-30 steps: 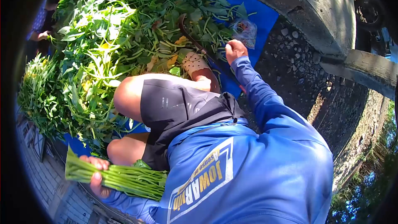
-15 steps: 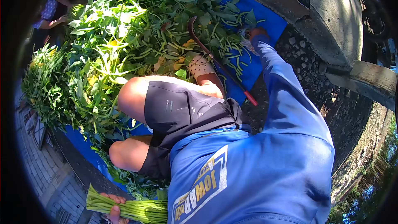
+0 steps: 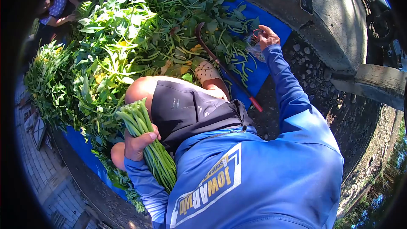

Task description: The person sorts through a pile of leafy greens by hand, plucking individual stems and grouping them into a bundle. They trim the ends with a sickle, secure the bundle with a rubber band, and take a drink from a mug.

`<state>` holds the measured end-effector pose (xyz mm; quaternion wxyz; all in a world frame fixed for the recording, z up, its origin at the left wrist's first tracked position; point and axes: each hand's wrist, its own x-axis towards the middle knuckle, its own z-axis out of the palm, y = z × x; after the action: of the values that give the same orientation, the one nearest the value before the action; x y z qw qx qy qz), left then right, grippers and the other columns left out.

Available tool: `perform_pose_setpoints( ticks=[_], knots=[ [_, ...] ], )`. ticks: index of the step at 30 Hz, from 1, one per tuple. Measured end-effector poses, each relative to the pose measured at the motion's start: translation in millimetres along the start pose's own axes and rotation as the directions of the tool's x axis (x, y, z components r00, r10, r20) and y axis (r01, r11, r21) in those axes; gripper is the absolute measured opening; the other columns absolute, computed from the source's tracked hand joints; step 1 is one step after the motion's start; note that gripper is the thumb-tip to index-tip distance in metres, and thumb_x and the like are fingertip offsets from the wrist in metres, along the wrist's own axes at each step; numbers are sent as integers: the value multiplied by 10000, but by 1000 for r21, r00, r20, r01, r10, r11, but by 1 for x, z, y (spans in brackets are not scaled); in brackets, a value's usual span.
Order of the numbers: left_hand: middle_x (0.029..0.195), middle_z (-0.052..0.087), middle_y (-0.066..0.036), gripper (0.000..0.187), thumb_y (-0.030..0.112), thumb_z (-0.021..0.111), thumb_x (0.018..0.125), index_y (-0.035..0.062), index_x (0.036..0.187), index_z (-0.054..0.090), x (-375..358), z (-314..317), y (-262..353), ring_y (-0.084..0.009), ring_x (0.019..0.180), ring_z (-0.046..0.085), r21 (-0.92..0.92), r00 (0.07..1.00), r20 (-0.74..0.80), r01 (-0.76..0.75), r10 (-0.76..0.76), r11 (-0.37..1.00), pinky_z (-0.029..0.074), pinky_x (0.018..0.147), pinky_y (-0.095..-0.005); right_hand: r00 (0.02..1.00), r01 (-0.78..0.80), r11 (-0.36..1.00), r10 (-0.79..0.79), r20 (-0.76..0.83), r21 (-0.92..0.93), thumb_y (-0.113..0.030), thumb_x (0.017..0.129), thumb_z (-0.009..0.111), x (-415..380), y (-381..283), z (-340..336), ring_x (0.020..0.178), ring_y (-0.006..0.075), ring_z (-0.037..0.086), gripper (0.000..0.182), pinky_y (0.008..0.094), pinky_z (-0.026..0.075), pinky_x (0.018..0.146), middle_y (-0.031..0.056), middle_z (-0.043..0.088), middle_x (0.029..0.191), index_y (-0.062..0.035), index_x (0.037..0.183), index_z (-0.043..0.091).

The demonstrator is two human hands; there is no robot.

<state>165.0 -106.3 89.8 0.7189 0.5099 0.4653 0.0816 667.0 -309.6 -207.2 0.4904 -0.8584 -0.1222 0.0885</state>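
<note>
My left hand [image 3: 142,141] is wrapped round a bundle of long green stems [image 3: 154,152], held slanting in front of my knee and shirt with the pale cut ends up. My right hand [image 3: 268,38] is raised over the blue tarp at upper right. Its fingers pinch a thin red loop that looks like a rubber band [image 3: 255,32]. Just below that hand lies a clear plastic bag [image 3: 255,52], its contents hard to make out. A sickle [image 3: 231,75] with a curved dark blade and red handle end rests beside my perforated shoe [image 3: 206,70].
A large heap of leafy green stalks [image 3: 123,34] covers much of the blue tarp [image 3: 277,27]. At upper left another person [image 3: 59,6] reaches into the greens. A concrete wall [image 3: 335,17] and gravel [image 3: 309,59] lie to the right, paving [image 3: 46,161] at lower left.
My left hand has brought the stem bundle up from the lower left to my knee. My right hand has lifted from the plastic bag, now with the red loop in its fingers.
</note>
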Motion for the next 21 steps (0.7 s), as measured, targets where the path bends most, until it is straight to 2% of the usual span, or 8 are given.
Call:
perform_pose_setpoints(
  ticks=[3, 5, 9, 12, 14, 16, 20, 21],
  knots=[
    [858, 697, -121, 554, 179, 818, 711, -29, 1182, 612, 15, -2, -4, -219, 732, 681, 79, 993, 108, 42, -50, 996, 582, 702, -359, 913, -93, 884, -107, 393, 457, -40, 918, 652, -50, -84, -1, 774, 100, 673, 228, 258, 557, 748, 47, 754, 885, 35, 1095, 774],
    [869, 705, -134, 646, 116, 826, 711, -41, 1285, 574, 16, 1, -1, -224, 726, 685, 53, 992, 100, 68, -73, 996, 590, 713, -371, 750, -408, 696, -114, 652, 591, -43, 897, 672, -96, -156, 4, 790, 145, 688, 236, 282, 562, 785, 72, 737, 876, 59, 1095, 751],
    [867, 726, -99, 463, 115, 836, 756, -10, 1159, 645, 12, -9, -2, -194, 750, 709, 9, 990, 140, 25, -26, 1000, 584, 709, -341, 216, -682, 690, -123, 968, 241, -77, 975, 709, -165, -241, 17, 774, 82, 678, 277, 228, 533, 676, 12, 727, 852, -16, 1241, 750],
    [960, 739, -93, 536, 100, 827, 770, 0, 1263, 640, 9, -15, -2, -176, 842, 713, 47, 982, 184, -45, 35, 998, 584, 759, -327, -14, -433, 889, -174, 985, 151, -209, 1008, 747, -218, -283, 37, 863, 104, 680, 569, 268, 547, 720, 53, 774, 1053, -113, 1541, 573],
    [1088, 736, -107, 637, 140, 850, 784, 15, 1362, 613, 2, -3, 3, -196, 952, 715, -26, 975, 169, -139, 141, 990, 589, 850, -350, 33, -520, 826, -233, 972, 215, -290, 948, 820, -258, -302, 50, 947, 139, 677, 615, 307, 556, 802, 75, 753, 1119, -79, 1479, 593],
    [1276, 699, -160, 940, 274, 888, 798, 52, 1583, 419, 18, -9, -26, -308, 1111, 699, 400, 906, 258, -417, 336, 816, 539, 1044, -426, 185, -554, 736, -347, 920, 389, -363, 885, 887, -296, -303, 81, 1020, 168, 671, 619, 339, 555, 886, 89, 730, 1164, -43, 1359, 649],
    [1534, 475, -240, 1260, 342, 919, 747, 66, 1686, 127, 9, -16, -25, -392, 1418, 490, 422, 911, 142, -410, 388, 808, 430, 1167, -495, 295, -405, 834, -269, 917, 375, -207, 874, 857, -309, -331, 82, 1019, 158, 683, 431, 340, 548, 938, 47, 724, 1103, -30, 1231, 692],
    [1574, 420, -243, 1293, 364, 920, 743, 58, 1689, 94, 5, -21, -30, -400, 1452, 444, 421, 895, 130, -440, 427, 793, 414, 1178, -502, 252, -595, 703, -298, 921, 390, -136, 868, 816, -316, -326, 91, 997, 153, 691, 402, 336, 554, 934, 47, 727, 1104, -30, 1234, 690]
  ],
)
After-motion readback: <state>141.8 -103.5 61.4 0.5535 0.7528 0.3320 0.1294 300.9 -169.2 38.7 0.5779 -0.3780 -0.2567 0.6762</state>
